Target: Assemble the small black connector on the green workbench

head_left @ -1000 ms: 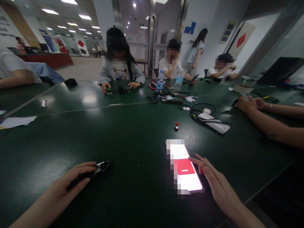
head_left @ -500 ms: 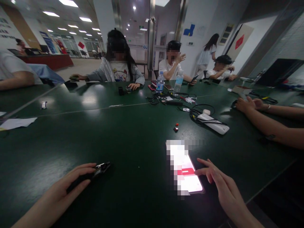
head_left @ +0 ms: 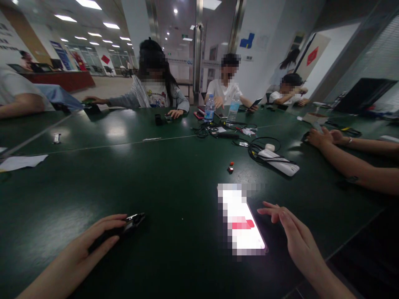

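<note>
A smartphone (head_left: pixel 254 236) lies on the dark green table (head_left: pixel 174 182) with its screen lit bright white and a red patch on it; part of it is pixelated. My right hand (head_left: pixel 289 226) hovers just right of the phone, fingers loosely stretched and apart from the screen, holding nothing. At the lower left, my left hand (head_left: pixel 96 236) is wrapped round a small black glossy object (head_left: pixel 134 222). Its shiny front end sticks out past the fingertips, and the rest is hidden under the palm. Beyond the phone sits a tiny red-topped item (head_left: pixel 231 167).
A white power bank-like block (head_left: pixel 279 162) with black cables lies at the right. Two water bottles (head_left: pixel 209 109) stand farther back among cables. Another person's hands (head_left: pixel 322 137) rest at the right edge. White paper (head_left: pixel 23 162) lies at the left. Several people sit around the table.
My right hand has lifted its finger off the phone and drawn slightly up. The red bar on the screen has changed shape. My left hand stays put. A person opposite has lowered a raised hand.
</note>
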Motion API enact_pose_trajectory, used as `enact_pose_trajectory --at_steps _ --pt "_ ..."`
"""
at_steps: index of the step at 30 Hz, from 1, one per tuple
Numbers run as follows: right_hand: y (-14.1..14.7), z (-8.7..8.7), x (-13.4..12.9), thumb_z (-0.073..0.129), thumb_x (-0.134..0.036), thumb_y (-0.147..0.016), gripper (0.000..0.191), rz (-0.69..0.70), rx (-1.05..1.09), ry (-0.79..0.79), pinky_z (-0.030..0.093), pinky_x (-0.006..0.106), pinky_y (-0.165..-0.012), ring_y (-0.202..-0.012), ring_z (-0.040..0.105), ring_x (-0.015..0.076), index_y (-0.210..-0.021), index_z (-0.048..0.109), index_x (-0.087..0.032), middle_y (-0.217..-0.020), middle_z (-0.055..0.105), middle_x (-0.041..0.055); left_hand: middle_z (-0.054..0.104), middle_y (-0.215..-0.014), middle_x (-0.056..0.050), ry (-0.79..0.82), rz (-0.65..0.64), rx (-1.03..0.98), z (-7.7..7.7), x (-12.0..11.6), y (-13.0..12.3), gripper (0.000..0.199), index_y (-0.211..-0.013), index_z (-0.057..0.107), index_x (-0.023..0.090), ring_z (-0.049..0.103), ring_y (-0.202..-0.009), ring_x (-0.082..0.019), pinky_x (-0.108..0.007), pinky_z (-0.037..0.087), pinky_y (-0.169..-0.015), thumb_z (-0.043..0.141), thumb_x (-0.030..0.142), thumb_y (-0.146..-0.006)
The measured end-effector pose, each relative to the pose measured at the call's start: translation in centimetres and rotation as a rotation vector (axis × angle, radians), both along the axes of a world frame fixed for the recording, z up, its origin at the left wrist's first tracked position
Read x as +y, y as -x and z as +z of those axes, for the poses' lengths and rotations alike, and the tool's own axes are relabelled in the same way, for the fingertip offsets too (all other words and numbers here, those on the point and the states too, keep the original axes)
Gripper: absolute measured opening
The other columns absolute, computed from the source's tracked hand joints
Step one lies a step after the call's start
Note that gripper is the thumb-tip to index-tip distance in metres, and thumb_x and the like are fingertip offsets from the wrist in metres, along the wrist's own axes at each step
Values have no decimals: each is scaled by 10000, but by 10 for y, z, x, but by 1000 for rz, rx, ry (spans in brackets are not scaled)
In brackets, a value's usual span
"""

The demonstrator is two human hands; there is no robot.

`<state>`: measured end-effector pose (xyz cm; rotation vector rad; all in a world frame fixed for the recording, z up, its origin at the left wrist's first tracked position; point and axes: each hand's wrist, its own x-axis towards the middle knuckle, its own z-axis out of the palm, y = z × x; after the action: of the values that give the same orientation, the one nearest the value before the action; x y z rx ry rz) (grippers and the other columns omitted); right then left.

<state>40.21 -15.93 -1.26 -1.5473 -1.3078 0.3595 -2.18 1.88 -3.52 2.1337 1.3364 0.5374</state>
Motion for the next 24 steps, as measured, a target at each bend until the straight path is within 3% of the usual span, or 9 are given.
enact_pose_trajectory --at_steps 4,7,9,12,14,18,22,24 --pt "-5 0 -1 301 -592 -999 473 -41 -33 105 310 400 -912 -1057 394 296 -823 479 -190 -1015 523 60 569 -1178 -33 23 -33 37 2 2 1 367 -1007 608 275 531 -1098 -259 -389 470 -902 516 507 -737" --pt "1 0 -4 337 -564 -949 434 -96 -165 250 429 388 -776 -997 440 300 -1042 486 -167 -1080 479 96 569 -1180 -29 -10 -9 17 3 2 1 365 -1005 606 278 531 -1098 -258 -393 462 -915 497 509 -744" --pt "12 -2 -7 373 -573 -916 530 -119 -300 315 456 426 -744 -1003 426 317 -1241 387 -154 -1158 415 114 568 -1180 -32 -8 3 19 2 2 1 375 -1008 603 279 537 -1089 -261 -398 476 -895 490 515 -740" --pt "35 -9 -11 423 -568 -873 732 -106 -485 367 436 520 -774 -1070 344 351 -1417 94 -205 -1274 279 101 572 -1170 -39 21 -21 43 2 2 1 399 -1007 606 283 553 -1064 -268 -402 500 -857 497 542 -723" --pt "49 -15 -10 471 -574 -827 846 -118 -555 397 429 552 -766 -1086 305 378 -1428 -18 -234 -1304 220 95 567 -1173 -45 8 -19 21 2 2 0 406 -1016 602 282 551 -1063 -270 -415 480 -886 492 550 -731" --pt "63 -21 -4 503 -557 -775 903 -193 -614 408 448 545 -714 -1043 336 399 -1426 -31 -233 -1261 257 128 550 -1198 -47 8 -47 20 2 4 2 400 -1061 582 287 530 -1095 -270 -423 448 -926 486 529 -757" --pt "58 -18 -4 425 -496 -788 866 -213 -636 334 458 515 -695 -958 412 362 -1425 -68 -176 -1155 357 147 545 -1214 -42 34 -107 81 0 10 7 382 -1080 573 308 535 -1095 -274 -430 462 -903 491 504 -763" --pt "49 -17 -6 390 -477 -784 846 -262 -662 315 456 504 -690 -924 432 353 -1422 -56 -145 -1116 381 153 544 -1219 -27 6 -91 63 -10 13 11 366 -1082 568 317 534 -1098 -263 -422 453 -919 466 498 -781"
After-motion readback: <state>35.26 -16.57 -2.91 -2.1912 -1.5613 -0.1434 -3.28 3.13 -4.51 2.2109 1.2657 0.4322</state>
